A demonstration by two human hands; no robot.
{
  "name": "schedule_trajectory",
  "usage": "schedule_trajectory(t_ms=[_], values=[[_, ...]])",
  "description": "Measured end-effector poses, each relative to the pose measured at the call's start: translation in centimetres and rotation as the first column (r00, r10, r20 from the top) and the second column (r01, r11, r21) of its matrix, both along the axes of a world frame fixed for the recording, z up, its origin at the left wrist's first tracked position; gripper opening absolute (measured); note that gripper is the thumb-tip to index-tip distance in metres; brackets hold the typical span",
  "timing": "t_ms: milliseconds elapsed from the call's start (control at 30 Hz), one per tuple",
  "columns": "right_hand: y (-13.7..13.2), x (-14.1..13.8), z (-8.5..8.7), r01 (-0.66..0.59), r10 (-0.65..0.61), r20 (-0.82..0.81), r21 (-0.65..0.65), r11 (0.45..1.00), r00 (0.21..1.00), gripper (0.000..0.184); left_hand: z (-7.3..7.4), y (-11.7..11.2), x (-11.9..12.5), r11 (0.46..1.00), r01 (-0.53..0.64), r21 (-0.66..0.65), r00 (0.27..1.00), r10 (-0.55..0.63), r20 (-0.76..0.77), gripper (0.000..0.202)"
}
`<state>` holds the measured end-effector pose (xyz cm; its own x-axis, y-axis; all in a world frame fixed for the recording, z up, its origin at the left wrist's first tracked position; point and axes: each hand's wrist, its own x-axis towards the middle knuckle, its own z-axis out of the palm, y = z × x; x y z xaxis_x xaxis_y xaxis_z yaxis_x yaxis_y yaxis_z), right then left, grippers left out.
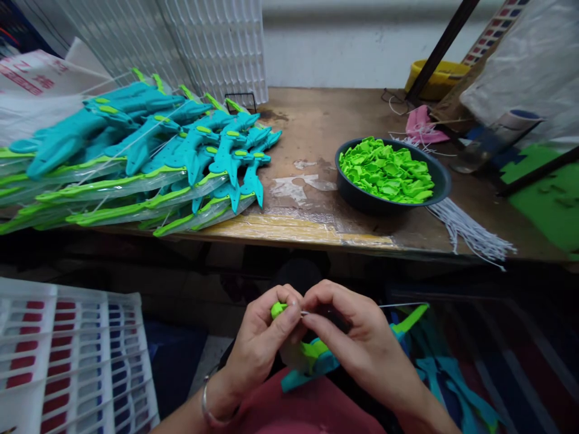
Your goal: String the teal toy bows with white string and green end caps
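Note:
Close together above my lap, both hands are closed in a pinch. Between thumb and fingers of my left hand is a small bright green plastic piece. The fingertips of my right hand grip the end of a thin white string right beside that piece. The string also runs behind the right hand to the green tip of a teal-and-green plastic toy bow. This bow lies across my lap under the hands, which hide much of it. Whether the string passes through the green piece, I cannot tell.
Similar teal toy bows are piled on the left of the workbench. A dark bowl holds many green pieces. White strings hang over the bench edge. A white plastic crate stands lower left; more teal parts lie lower right.

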<state>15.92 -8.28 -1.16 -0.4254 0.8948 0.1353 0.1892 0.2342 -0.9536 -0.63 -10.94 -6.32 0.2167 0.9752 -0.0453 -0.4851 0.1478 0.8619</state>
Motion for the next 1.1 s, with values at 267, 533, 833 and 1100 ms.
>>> schedule_trajectory(t_ms=[267,533,833,1100], values=[[0.5,0.5,0.5,-0.132,0.131,0.055,0.031,0.991,0.99,0.02,-0.1,0.3,-0.9,0.997,0.046,0.063,0.987,-0.036,-0.157,0.022],[-0.3,0.2,0.5,-0.038,-0.025,0.265,0.232,0.972,0.964,0.02,-0.5,0.3,0.1,1.0,0.004,-0.005,0.99,-0.005,-0.138,0.027],[-0.5,0.5,0.0,0.067,-0.099,0.228,0.146,0.987,0.969,0.021,-0.5,-0.1,0.8,0.999,-0.038,-0.025,0.984,0.033,-0.175,0.026],[-1.3,-0.1,-1.9,0.16,-0.19,0.127,0.216,0.963,0.974,0.018,-1.1,-0.3,1.1,0.993,-0.096,-0.071,0.985,0.084,-0.152,0.025]])
